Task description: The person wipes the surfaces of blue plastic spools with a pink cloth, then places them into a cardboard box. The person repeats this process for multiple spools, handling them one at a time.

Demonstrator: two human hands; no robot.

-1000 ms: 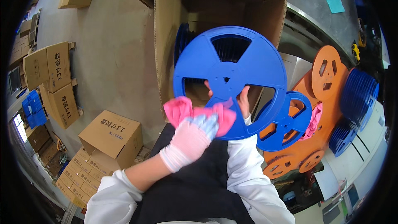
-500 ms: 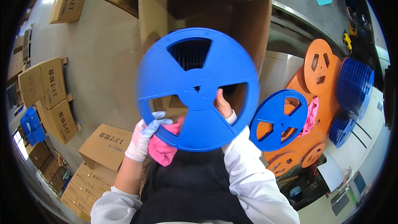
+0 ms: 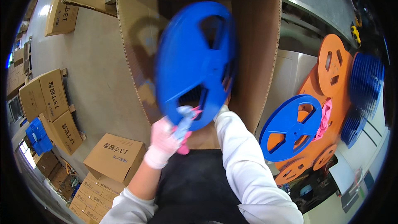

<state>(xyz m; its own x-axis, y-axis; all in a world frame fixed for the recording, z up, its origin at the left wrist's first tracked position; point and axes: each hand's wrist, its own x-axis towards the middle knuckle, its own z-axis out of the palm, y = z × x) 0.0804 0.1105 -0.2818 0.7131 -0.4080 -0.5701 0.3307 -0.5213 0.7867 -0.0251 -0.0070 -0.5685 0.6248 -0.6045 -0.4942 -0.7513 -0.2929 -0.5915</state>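
Observation:
A large blue plastic reel (image 3: 188, 64), blurred by motion, is tilted edge-on over the open cardboard box (image 3: 259, 49) in front of me. My left hand (image 3: 166, 139), in a white glove, is at the reel's lower rim and also holds a pink cloth (image 3: 184, 145). My right hand is hidden behind the reel; only its white sleeve (image 3: 238, 157) shows, reaching up to the reel's lower right edge.
A second blue reel (image 3: 290, 127) leans on a stack of orange reels (image 3: 331, 70) at the right, with a pink cloth (image 3: 324, 118) draped there. More blue reels (image 3: 365, 87) stand at the far right. Closed cardboard boxes (image 3: 116, 157) lie on the floor at left.
The reel has turned from facing me flat to tilted edge-on and has moved up and right over the open box. The left hand with the cloth has slid under its lower rim.

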